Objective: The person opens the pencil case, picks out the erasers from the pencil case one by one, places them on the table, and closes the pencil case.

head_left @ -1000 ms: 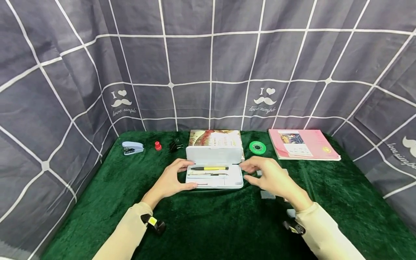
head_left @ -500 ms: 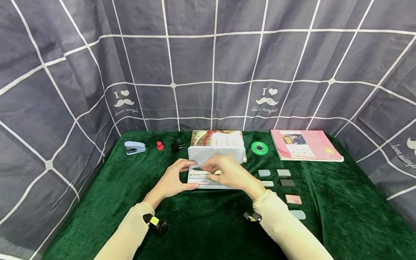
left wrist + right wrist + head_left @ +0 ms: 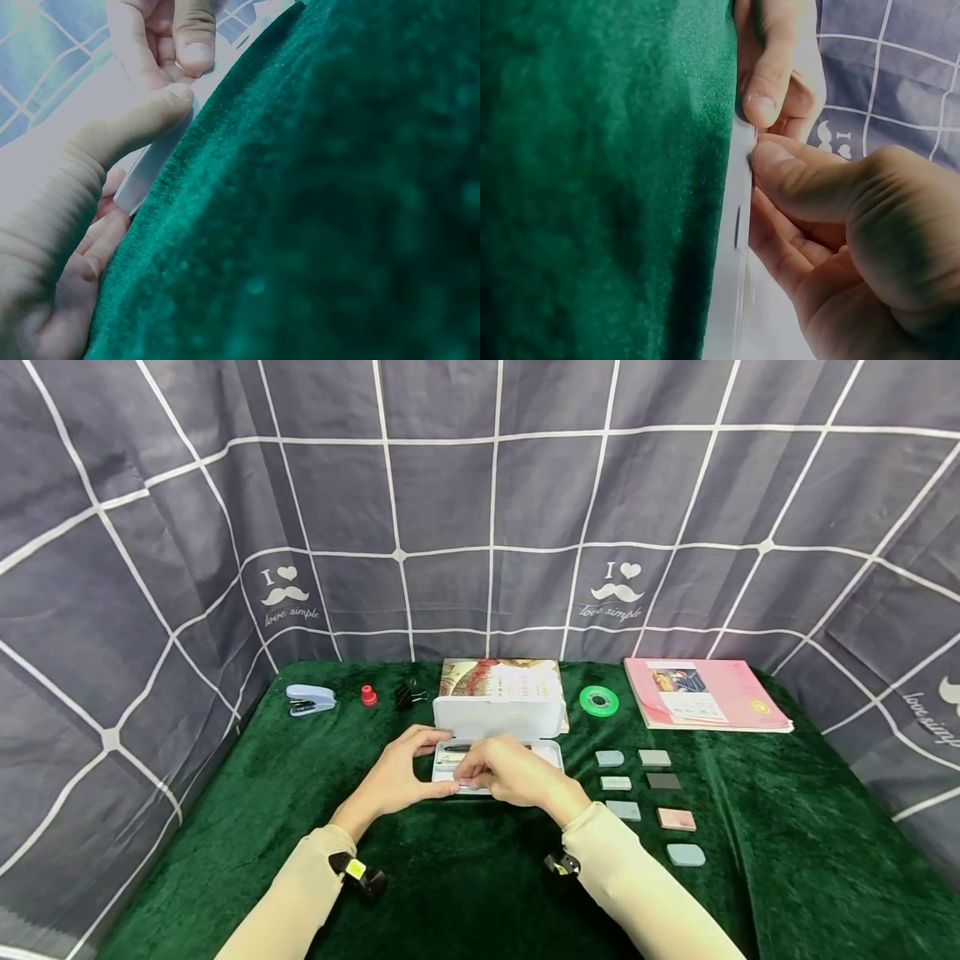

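Open pencil case (image 3: 497, 727) sits mid-table on the green cloth (image 3: 450, 877), lid propped upright against a book (image 3: 501, 678) behind it. A dark pen (image 3: 454, 748) lies in the tray; the rest of the contents are hidden by the fingers.

Left hand (image 3: 392, 777) — grip clamped on the case's left end, thumb on the near rim, fingers curled over the far side. The left wrist view shows the thumb (image 3: 135, 127) pressed flat on the pale edge.

Right hand (image 3: 510, 772) — over the tray's front, fingers curled down into it. The right wrist view shows the thumb (image 3: 795, 176) against the case's near wall (image 3: 731, 300); I judge it a pinch on that rim, though whether something small inside is also held cannot be told.

Handling, as a judgement: the case looks like thin rigid plastic, light, smooth-sided, apt to slide on the pile unless steadied. Best taken at the short ends or the near rim, not by the standing lid, whose hinge looks the weak point.

Elsewhere: 7 erasers (image 3: 654, 758) in 2 columns to the right, green tape roll (image 3: 598, 701), pink booklet (image 3: 705, 693), stapler (image 3: 310, 699), red cap (image 3: 368, 696), binder clip (image 3: 408, 697).
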### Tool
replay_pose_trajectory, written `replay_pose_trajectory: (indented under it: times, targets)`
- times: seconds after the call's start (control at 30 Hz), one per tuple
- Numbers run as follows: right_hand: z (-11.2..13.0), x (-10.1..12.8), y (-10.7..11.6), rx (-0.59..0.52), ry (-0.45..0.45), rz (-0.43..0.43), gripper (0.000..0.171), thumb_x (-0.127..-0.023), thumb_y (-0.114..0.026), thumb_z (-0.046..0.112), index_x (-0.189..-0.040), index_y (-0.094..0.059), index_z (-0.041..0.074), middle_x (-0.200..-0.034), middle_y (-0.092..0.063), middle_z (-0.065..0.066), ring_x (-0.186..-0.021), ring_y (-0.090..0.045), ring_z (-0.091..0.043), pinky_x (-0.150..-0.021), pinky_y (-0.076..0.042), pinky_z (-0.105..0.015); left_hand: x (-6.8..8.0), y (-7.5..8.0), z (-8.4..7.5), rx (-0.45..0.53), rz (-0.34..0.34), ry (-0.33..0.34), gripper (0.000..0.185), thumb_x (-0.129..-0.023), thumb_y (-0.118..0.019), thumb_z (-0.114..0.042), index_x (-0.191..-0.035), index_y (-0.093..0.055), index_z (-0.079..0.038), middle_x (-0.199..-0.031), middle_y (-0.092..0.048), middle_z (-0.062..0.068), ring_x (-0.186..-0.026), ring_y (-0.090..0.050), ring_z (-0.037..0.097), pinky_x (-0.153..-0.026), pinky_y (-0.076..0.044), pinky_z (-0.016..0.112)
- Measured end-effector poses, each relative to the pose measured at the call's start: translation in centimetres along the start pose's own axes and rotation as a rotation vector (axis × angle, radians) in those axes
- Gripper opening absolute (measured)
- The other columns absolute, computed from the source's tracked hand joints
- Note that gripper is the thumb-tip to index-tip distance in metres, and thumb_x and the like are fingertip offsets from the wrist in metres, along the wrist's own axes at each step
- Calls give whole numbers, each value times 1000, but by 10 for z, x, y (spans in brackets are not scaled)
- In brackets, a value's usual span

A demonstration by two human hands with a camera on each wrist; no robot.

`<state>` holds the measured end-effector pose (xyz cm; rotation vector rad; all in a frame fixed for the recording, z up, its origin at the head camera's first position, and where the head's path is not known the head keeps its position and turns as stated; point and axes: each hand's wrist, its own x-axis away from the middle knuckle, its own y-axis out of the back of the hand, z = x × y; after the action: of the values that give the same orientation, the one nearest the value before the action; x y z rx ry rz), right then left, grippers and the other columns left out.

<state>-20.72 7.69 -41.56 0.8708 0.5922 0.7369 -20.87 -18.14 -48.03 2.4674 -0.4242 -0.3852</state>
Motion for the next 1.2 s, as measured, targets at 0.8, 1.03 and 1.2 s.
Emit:
replay_pose_trajectory:
  times: [0.8, 1.03, 1.2]
  targets:
    - [6, 42, 70, 85, 9, -304, 24, -90, -86, -3, -110, -87, 10, -101, -79, 2, -88, -73, -11, -80, -66, -39, -1, -3, 1, 10, 8, 0, 78, -85, -100, -43, -151, -66, -19, -153, -59, 3, -141, -65, 31, -121, -53, 48]
    - [5, 95, 109, 181, -28, -412, 32, -89, -86, -7, -111, -88, 15, -102, -77, 8, -87, -66, -7, -71, -59, -30, 0, -1, -1, 8, 6, 9, 80, -85, -100, -42, -152, -65, -18, -155, -58, 4, -142, -64, 33, -121, -53, 50]
    - [2, 137, 118, 231, -27, -451, 39, -86, -86, -10, -110, -87, 21, -100, -74, 14, -86, -63, -5, -73, -50, -16, 1, 1, -1, 4, 7, 3, 80, -85, -100, -41, -152, -65, -17, -155, -58, 5, -142, -64, 33, -121, -53, 49]
